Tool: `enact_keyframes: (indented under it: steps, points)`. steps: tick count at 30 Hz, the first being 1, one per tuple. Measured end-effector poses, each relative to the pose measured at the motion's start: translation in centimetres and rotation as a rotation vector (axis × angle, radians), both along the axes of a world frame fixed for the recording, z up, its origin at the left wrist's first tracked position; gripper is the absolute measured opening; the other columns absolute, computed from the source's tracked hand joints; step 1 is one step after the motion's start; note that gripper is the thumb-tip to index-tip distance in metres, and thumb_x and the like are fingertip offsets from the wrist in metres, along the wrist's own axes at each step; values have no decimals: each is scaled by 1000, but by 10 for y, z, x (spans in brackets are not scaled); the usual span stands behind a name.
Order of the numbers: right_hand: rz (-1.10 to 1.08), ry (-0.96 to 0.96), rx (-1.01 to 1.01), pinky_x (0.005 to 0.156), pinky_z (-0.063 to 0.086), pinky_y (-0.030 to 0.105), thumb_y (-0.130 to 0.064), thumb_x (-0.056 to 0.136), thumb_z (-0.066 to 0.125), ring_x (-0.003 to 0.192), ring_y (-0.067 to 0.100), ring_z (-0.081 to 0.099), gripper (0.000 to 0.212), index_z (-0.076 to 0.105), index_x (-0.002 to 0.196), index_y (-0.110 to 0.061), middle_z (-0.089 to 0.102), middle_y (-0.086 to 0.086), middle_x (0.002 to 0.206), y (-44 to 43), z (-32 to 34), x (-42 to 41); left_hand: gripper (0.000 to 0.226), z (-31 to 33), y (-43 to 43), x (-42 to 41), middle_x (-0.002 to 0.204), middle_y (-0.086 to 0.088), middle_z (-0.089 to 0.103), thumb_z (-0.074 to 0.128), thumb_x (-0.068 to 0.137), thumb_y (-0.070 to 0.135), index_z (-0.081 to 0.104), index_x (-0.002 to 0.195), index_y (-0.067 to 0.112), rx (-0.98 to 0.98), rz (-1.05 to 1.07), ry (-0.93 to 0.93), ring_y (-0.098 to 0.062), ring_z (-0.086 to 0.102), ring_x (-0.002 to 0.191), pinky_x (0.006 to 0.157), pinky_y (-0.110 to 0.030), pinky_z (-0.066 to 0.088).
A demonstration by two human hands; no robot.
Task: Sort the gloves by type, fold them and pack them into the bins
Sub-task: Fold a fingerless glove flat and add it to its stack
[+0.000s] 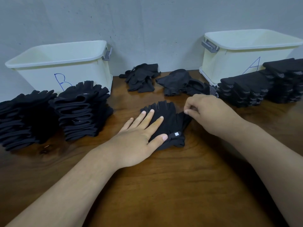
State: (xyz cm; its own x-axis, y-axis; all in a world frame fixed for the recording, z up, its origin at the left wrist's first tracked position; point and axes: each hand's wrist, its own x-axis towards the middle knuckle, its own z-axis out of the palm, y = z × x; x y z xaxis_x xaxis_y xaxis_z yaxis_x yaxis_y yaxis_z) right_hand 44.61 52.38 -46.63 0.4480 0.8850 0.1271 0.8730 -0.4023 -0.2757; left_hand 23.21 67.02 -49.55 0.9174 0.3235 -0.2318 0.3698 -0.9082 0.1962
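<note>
Fingerless glove [165, 122], black, is laid flat on the wooden table [164, 185], at centre, finger stubs pointed toward the wall. A small grey tab [176, 133] is seen at its cuff end.

Left hand [139, 136]: laid palm down on the fingerless glove, fingers straight and spread apart, fabric pressed to the table; thumb tip set just beside the tab.

Right hand [208, 112]: fingers curled, the glove's right edge pinched between thumb and forefinger.

Bin B [41, 76]: white, placed at far left against the wall, marked in blue. Its inside is not seen from this angle.

Bin A [229, 63]: white, placed at far right, likewise marked.

Two folded plain stacks [82, 112] are ranged in front of bin B, side by side and touching.

Folded dotted stacks [246, 90], with white grip dots showing, are ranged in front of bin A.

Two loose heaps [141, 77] of unfolded black gloves are left between the bins, near the wall, apart from the hands.
</note>
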Motion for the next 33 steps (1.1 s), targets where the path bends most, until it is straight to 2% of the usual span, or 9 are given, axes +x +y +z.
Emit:
enact_keyframes:
  steps: [3, 6, 9, 12, 14, 19, 24, 28, 33]
  points:
    - [-53, -39, -220, 92, 50, 38, -23, 111, 52, 106, 26, 64, 19, 69, 113, -15, 63, 2, 117, 10, 11, -5, 71, 1, 0, 0, 167, 21, -35, 3, 98, 77, -16, 162, 52, 6, 3, 6, -2, -35, 152, 130, -39, -14]
    - [-18, -4, 0, 93, 52, 35, -25, 109, 54, 105, 15, 63, 17, 69, 115, -25, 65, -7, 117, 1, 2, -8, 71, 1, -1, 0, 167, 21, -34, 4, 99, 77, -15, 162, 52, 3, 5, 6, -1, -35, 153, 131, -40, -13]
    - [-60, 97, 106, 100, 52, 42, -53, 109, 45, 112, 11, 60, 36, 72, 118, -32, 66, -15, 119, -1, -8, -20, 70, 1, -2, -1, 167, 21, -34, 5, 99, 77, -15, 162, 53, 2, 8, 3, -2, -35, 153, 131, -40, -12]
    - [-197, -14, -4, 100, 48, 45, -78, 97, 45, 122, 18, 55, 57, 74, 113, -31, 62, -11, 125, 12, -12, -30, 71, 1, -2, 1, 167, 20, -34, 5, 99, 77, -16, 162, 52, 14, 9, 4, -3, -35, 153, 131, -41, -12]
    - [-234, -17, -5, 102, 46, 47, -71, 95, 57, 125, 21, 52, 44, 74, 106, -32, 62, -9, 123, 18, -13, -31, 72, 0, -1, 2, 167, 20, -34, 4, 98, 77, -16, 162, 51, 17, 8, -4, -3, -35, 153, 132, -41, -11]
    - [-237, 269, 93, 108, 45, 54, -55, 88, 72, 122, 21, 55, 19, 72, 84, -36, 62, -18, 113, 21, -18, -29, 73, 0, -3, -1, 168, 21, -33, 8, 100, 76, -19, 162, 49, -4, 6, -24, 0, -34, 153, 132, -41, -10]
    - [-203, 489, 224, 84, 61, 47, -44, 92, 72, 82, 16, 73, 17, 71, 86, -28, 77, -4, 85, 17, -18, -25, 75, 0, -2, 1, 167, 23, -34, 14, 100, 77, -21, 161, 51, -33, 25, -83, 1, -33, 153, 132, -41, -8]
    - [-144, 601, 323, 94, 58, 38, -40, 95, 75, 97, 4, 71, 14, 65, 97, -30, 77, -12, 102, 12, -16, -24, 90, 5, -5, -1, 168, 20, -34, 42, 97, 79, -23, 156, 61, -147, 141, -228, -3, -32, 155, 131, -41, -3]
    - [12, 694, 443, 75, 51, 32, -28, 104, 68, 82, 22, 65, 9, 61, 100, -27, 75, -4, 89, 2, -11, -21, 112, 14, -6, -2, 176, 17, -6, 69, 82, 78, -21, 149, 73, -345, 277, -334, -8, -14, 161, 133, -47, 4]
